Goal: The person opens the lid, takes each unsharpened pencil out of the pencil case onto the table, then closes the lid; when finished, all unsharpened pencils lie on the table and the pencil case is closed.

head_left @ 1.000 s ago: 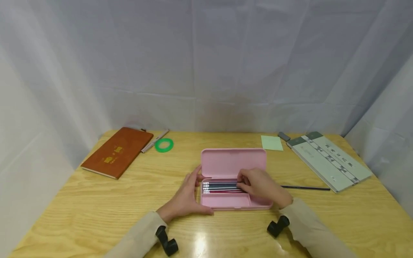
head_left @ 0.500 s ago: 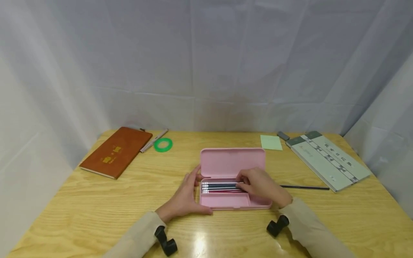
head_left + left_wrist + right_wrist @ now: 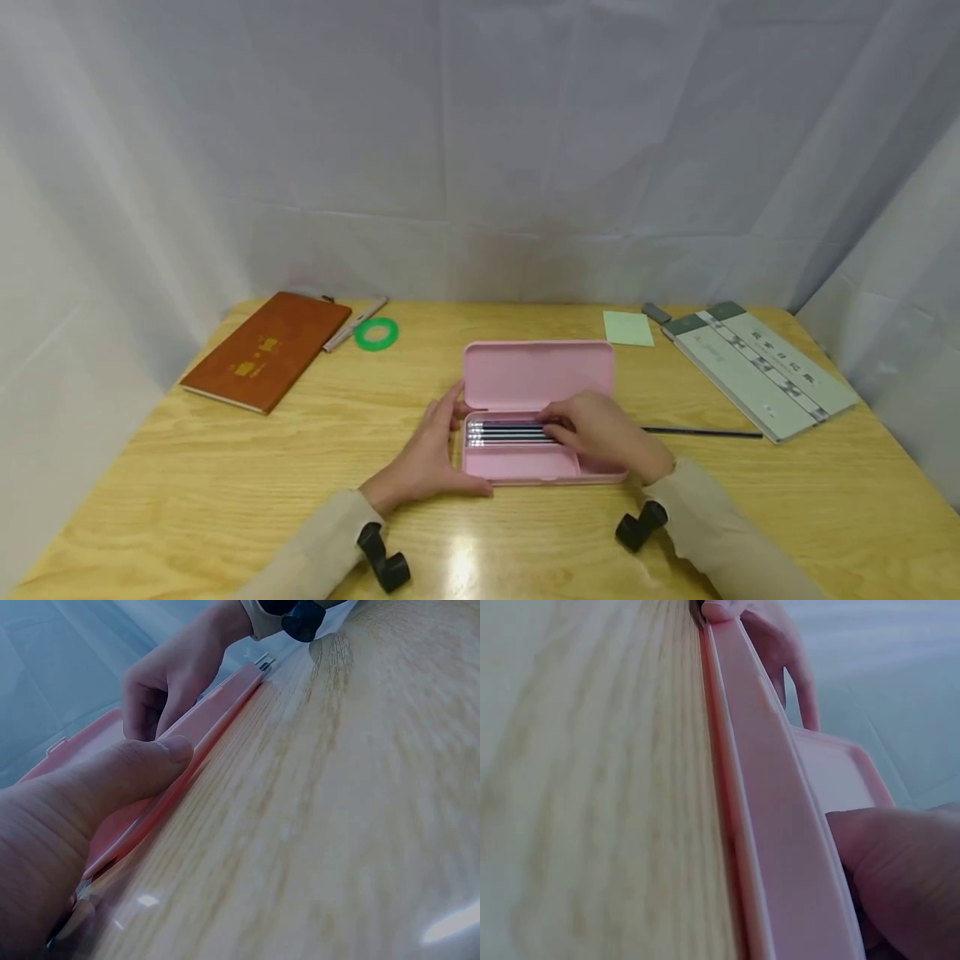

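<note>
A pink pencil case [image 3: 521, 463] lies with its lid [image 3: 525, 375] up in the head view. Several pencils [image 3: 510, 432] with shiny ends lie side by side in its rear compartment. At the left end my left hand [image 3: 423, 458] grips the case, thumb along the front wall and fingers round the back corner. In the left wrist view that thumb [image 3: 142, 765] presses the case's front edge. My right hand [image 3: 603, 429] reaches into the case, thumb and curled fingers at the pencils; its fingertips are partly hidden. A dark pencil [image 3: 705, 432] extends right from behind the right wrist.
A brown notebook [image 3: 270, 350], a pen [image 3: 356, 323] and a green tape roll [image 3: 377, 334] lie at the back left. Right of the case are a pale green sticky note [image 3: 628, 328], a grey USB-stick-like object [image 3: 656, 313] and a light green notebook [image 3: 761, 371].
My right fingers have shifted slightly left along the pencils. The red strip seen among the pencils earlier no longer shows. My left hand keeps its place on the case.
</note>
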The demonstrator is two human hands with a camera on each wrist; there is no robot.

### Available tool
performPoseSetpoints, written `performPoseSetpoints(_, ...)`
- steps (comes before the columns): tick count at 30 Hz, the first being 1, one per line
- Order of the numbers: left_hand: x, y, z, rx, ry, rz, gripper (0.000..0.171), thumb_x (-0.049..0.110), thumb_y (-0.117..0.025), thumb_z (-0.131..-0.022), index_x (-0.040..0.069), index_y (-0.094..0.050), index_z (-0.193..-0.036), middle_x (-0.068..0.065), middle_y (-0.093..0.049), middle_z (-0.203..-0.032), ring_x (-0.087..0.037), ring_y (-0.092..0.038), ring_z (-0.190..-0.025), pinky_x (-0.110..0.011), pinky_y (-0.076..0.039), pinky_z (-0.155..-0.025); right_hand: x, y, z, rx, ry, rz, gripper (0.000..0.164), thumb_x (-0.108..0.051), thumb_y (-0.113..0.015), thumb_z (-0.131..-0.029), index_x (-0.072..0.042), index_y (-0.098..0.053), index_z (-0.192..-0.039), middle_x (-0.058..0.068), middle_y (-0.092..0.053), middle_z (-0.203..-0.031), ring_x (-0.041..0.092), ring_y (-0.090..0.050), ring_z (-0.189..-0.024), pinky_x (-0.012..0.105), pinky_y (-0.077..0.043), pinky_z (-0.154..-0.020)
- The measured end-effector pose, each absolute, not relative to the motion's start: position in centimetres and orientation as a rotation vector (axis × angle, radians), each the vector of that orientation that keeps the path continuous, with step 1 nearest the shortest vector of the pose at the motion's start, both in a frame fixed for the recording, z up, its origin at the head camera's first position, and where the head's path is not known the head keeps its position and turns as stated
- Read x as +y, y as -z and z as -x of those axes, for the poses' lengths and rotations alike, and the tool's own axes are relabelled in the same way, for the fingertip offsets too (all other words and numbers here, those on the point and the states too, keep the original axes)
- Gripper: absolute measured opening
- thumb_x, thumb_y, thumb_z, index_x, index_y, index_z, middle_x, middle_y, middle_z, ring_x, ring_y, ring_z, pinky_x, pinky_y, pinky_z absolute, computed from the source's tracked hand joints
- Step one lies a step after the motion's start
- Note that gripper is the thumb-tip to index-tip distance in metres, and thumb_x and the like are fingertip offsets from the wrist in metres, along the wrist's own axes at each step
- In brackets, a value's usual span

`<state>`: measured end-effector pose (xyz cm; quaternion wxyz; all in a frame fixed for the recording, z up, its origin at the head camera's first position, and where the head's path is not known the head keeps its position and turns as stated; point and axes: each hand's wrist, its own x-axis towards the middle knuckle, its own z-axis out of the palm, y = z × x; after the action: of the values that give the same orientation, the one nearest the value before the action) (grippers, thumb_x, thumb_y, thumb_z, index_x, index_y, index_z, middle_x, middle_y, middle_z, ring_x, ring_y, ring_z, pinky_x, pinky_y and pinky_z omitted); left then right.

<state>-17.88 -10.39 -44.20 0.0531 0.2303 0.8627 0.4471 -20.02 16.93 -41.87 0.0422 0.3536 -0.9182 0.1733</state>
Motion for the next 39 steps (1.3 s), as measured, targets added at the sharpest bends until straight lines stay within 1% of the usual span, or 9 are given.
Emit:
performPoseSetpoints(3, -10.3, 44.3, 17.9, 2.615, -1.377, -0.7, 0.14, 0.042, -0.095, -0.048, 0.018, -0.01, -0.155, -0.001, -0.047, -0.129, -0.016, -0.042, -0.107, -0.038, -0.041, -0.094, 16.7, 42.0, 19.8, -2.795, -0.447, -1.051, 0.011, -0.02, -0.068, -0.089, -0.012, -0.074, -0.093, -0.003, -0.072, -0.082, 0.005, -0.063, -0.07, 0.028, -0.052, -0.066)
performPoseSetpoints(7, -10.0, 44.6, 17.8, 2.603, -1.36, -0.708, 0.139, 0.043, -0.094, -0.05, 0.017, -0.008, -0.156, -0.001, -0.046, -0.13, -0.016, -0.041, -0.108, -0.038, -0.041, -0.095, 16.9, 42.3, 19.4, -2.744, -0.44, -1.03, 0.008, -0.019, -0.07, -0.088, -0.012, -0.074, -0.09, -0.005, -0.069, -0.074, 0.0, -0.055, -0.062, 0.022, -0.048, -0.06)
performPoseSetpoints(12, -9.8, 44.6, 17.8, 2.609, -1.367, -0.713, 0.138, 0.044, -0.094, -0.05, 0.015, -0.009, -0.155, -0.002, -0.046, -0.13, -0.016, -0.042, -0.108, -0.039, -0.042, -0.094, 17.6, 41.5, 18.9, -2.605, -0.625, -1.0, 0.005, -0.013, -0.072, -0.085, -0.013, -0.072, -0.09, -0.012, -0.052, -0.059, -0.004, -0.037, -0.052, 0.016, -0.035, -0.049)
performPoseSetpoints(14, -9.8, 44.5, 17.9, 2.615, -1.374, -0.714, 0.139, 0.043, -0.095, -0.049, 0.015, -0.009, -0.155, -0.002, -0.047, -0.13, -0.017, -0.042, -0.108, -0.039, -0.042, -0.094, 18.4, 41.0, 18.7, -2.558, -0.675, -0.982, 0.006, -0.012, -0.073, -0.084, -0.013, -0.072, -0.089, -0.013, -0.047, -0.057, -0.005, -0.034, -0.051, 0.016, -0.033, -0.047)
performPoseSetpoints(21, -9.9, 44.3, 17.8, 2.609, -1.371, -0.688, 0.14, 0.043, -0.095, -0.048, 0.018, -0.009, -0.156, -0.003, -0.046, -0.131, -0.018, -0.042, -0.109, -0.039, -0.042, -0.095, 24.4, 40.5, 16.8, -2.605, -0.728, -0.801, 0.012, -0.004, -0.075, -0.08, -0.012, -0.071, -0.089, -0.016, -0.043, -0.06, -0.006, -0.035, -0.053, 0.018, -0.034, -0.046)
performPoseSetpoints(26, -10.3, 44.4, 17.8, 2.618, -1.382, -0.683, 0.14, 0.043, -0.095, -0.048, 0.017, -0.009, -0.156, -0.003, -0.047, -0.13, -0.018, -0.042, -0.109, -0.04, -0.042, -0.094, 29.5, 41.6, 14.9, -2.585, -0.689, -0.629, 0.021, 0.001, -0.077, -0.075, -0.014, -0.068, -0.085, -0.018, -0.041, -0.06, -0.006, -0.034, -0.052, 0.015, -0.032, -0.046)
performPoseSetpoints(29, -10.4, 44.4, 17.7, 2.616, -1.371, -0.685, 0.14, 0.044, -0.095, -0.048, 0.019, -0.009, -0.156, -0.002, -0.046, -0.131, -0.017, -0.043, -0.109, -0.039, -0.042, -0.095, 31.9, 42.6, 13.6, -2.622, -0.654, -0.554, 0.023, 0.001, -0.078, -0.073, -0.016, -0.068, -0.084, -0.019, -0.039, -0.059, -0.007, -0.032, -0.052, 0.016, -0.03, -0.046)
performPoseSetpoints(34, -10.5, 44.5, 17.7, 2.611, -1.371, -0.708, 0.14, 0.045, -0.094, -0.049, 0.019, -0.007, -0.156, -0.002, -0.046, -0.132, -0.018, -0.042, -0.11, -0.041, -0.041, -0.096, 33.7, 43.8, 12.7, -2.693, -0.623, -0.479, 0.021, -0.002, -0.078, -0.075, -0.017, -0.067, -0.085, -0.019, -0.039, -0.059, -0.007, -0.031, -0.051, 0.019, -0.03, -0.046)
performPoseSetpoints(39, -10.5, 44.3, 17.7, 2.616, -1.363, -0.716, 0.14, 0.047, -0.094, -0.049, 0.018, -0.007, -0.156, -0.002, -0.046, -0.132, -0.017, -0.042, -0.109, -0.04, -0.041, -0.095, 33.3, 43.9, 13.3, -2.667, -0.637, -0.501, 0.023, 0.001, -0.076, -0.075, -0.014, -0.066, -0.088, -0.018, -0.038, -0.06, -0.006, -0.031, -0.052, 0.019, -0.031, -0.048)
